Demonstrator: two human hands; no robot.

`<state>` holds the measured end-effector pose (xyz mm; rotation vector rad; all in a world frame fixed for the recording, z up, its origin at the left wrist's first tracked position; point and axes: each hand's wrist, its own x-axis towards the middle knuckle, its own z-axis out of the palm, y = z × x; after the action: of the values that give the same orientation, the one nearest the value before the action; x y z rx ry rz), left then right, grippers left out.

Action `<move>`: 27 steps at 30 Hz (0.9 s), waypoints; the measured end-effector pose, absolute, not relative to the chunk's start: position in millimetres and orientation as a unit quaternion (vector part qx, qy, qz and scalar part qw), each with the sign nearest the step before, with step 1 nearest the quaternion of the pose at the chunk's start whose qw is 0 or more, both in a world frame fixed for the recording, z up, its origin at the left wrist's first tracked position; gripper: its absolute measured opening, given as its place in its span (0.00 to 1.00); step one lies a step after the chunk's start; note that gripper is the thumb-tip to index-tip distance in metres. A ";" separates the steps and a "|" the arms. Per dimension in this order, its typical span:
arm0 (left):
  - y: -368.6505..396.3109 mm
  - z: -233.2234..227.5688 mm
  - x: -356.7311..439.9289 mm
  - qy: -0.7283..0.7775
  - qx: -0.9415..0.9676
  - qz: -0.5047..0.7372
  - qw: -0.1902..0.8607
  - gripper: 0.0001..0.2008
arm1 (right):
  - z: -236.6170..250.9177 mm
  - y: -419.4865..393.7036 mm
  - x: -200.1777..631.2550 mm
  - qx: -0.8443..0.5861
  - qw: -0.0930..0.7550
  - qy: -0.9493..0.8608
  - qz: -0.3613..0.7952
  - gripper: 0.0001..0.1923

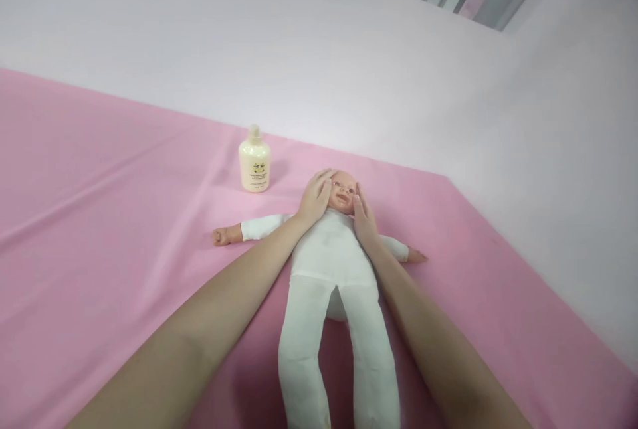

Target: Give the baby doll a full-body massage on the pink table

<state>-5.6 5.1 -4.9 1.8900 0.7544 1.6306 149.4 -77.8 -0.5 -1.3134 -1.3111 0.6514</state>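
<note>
a pink sheet [100, 203] carries a white-suited doll [331, 263] lying face up, its head cupped on either side by the flat, unclenched left hand [315, 198] and right hand [363, 220], a cream bottle [254, 161] standing upright nearby.

Soft, even light is coming from above, casting faint shadows; edges are bending, and the picture is looking slightly hazy.
</note>
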 end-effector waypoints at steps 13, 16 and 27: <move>1.8 -2.2 -5.3 0.285 0.695 0.602 0.271 0.27 | 7.3 -82.9 145.6 -0.557 0.556 -0.550 0.280 0.46; 1.2 -2.0 -5.7 0.282 0.696 0.602 0.271 0.27 | 5.6 -81.9 146.4 -0.556 0.557 -0.551 0.278 0.45; 3.5 -3.1 -6.3 0.279 0.699 0.604 0.262 0.28 | 1.7 -79.5 146.8 -0.551 0.563 -0.544 0.288 0.45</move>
<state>-6.3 3.5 -3.1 1.8925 0.7544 1.6328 146.8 -79.5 1.7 -1.2968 -1.2814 0.6787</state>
